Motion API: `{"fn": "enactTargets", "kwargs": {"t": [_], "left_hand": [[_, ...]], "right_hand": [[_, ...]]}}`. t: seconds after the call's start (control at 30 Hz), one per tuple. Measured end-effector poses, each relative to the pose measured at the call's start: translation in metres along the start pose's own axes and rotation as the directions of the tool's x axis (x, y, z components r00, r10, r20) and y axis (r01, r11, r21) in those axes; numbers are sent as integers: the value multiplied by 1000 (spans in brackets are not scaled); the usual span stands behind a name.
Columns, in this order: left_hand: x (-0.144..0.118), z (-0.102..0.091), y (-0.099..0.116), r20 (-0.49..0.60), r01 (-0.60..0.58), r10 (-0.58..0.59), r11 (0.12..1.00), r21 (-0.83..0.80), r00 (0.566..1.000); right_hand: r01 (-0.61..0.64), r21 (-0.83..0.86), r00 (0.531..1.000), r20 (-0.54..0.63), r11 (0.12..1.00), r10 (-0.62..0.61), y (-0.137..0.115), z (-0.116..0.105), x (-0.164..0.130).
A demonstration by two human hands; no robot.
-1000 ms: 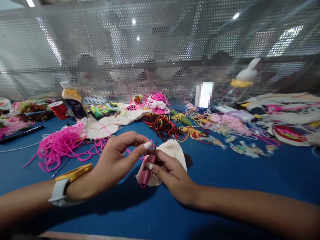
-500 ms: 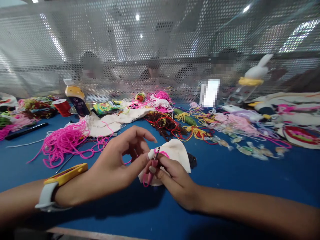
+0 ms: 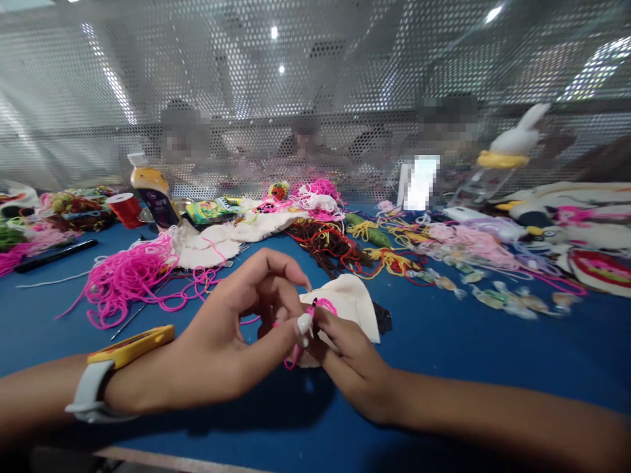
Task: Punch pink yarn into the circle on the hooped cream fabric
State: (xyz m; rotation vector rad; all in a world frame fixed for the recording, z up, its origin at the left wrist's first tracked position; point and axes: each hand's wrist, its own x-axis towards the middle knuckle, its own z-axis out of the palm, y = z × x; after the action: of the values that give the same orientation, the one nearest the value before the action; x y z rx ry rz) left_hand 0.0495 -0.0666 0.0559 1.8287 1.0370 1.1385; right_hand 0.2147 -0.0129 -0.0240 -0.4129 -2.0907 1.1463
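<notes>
Blue table, mesh screen at 12 o'clock. Since half a second ago the left hand has closed in: its thumb now presses the pink-handled tool that the right hand pinches, over cream cloth at centre. Orange-capped bottle at 10 o'clock, contents hidden

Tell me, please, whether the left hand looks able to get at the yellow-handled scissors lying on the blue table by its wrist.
Probably yes. The yellow-handled scissors lie in the open just beside the wrist of the left hand, with nothing over them. But its fingers are pinching pink yarn at the cream cloth together with the right hand.
</notes>
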Motion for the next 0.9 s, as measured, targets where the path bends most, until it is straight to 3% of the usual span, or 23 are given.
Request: {"fn": "enactTargets", "kwargs": {"t": [0.27, 0.9], "left_hand": [[1, 0, -1, 2, 15, -15, 1000, -20, 1000], [2, -1, -3, 45, 6, -6, 1000, -11, 999]], "right_hand": [[51, -112, 998, -23, 992, -53, -2, 0, -2], [121, -193, 993, 12, 974, -121, -1, 0, -3]]}}
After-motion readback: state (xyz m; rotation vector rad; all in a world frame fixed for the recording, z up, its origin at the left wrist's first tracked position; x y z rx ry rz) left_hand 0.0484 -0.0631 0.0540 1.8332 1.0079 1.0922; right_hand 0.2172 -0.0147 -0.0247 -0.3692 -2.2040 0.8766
